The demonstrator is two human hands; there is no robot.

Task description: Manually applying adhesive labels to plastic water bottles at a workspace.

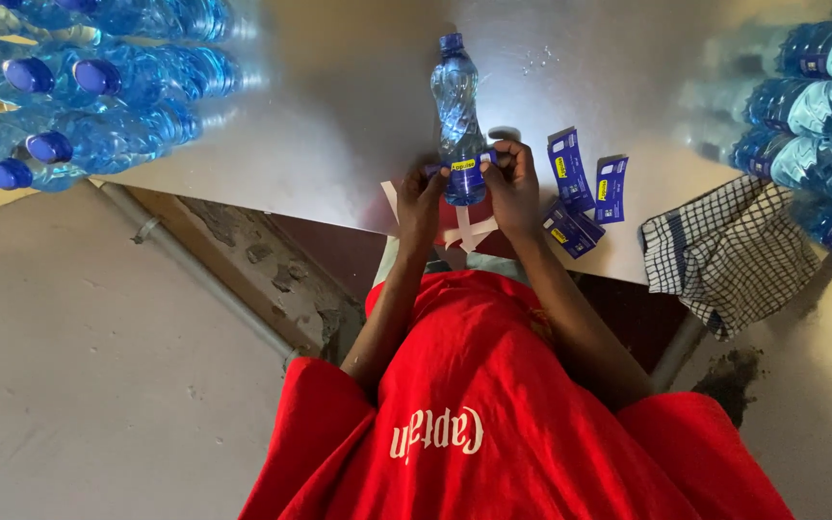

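Looking down past our red shirt [493,404], we see both arms reaching forward to the near edge of a metal table [339,125]. Our left hand [420,204] and right hand [513,188] meet at the lower part of a clear blue water bottle [458,116] that lies on the table with its blue cap pointing away from us. Fingers of each hand are curled and pinched on a blue and yellow label [464,165] stretched across the bottle's body, one hand at each end of the strip. Beneath our hands sits a scrap of white backing paper [469,231]. Just right of our right hand lies a small scatter of loose blue labels [580,188], and further right a checked cloth [729,250] hangs over the table's edge. Farther off, bottles with blue caps [89,87] are stacked on their sides at far left, and labelled bottles [820,96] are piled at far right.
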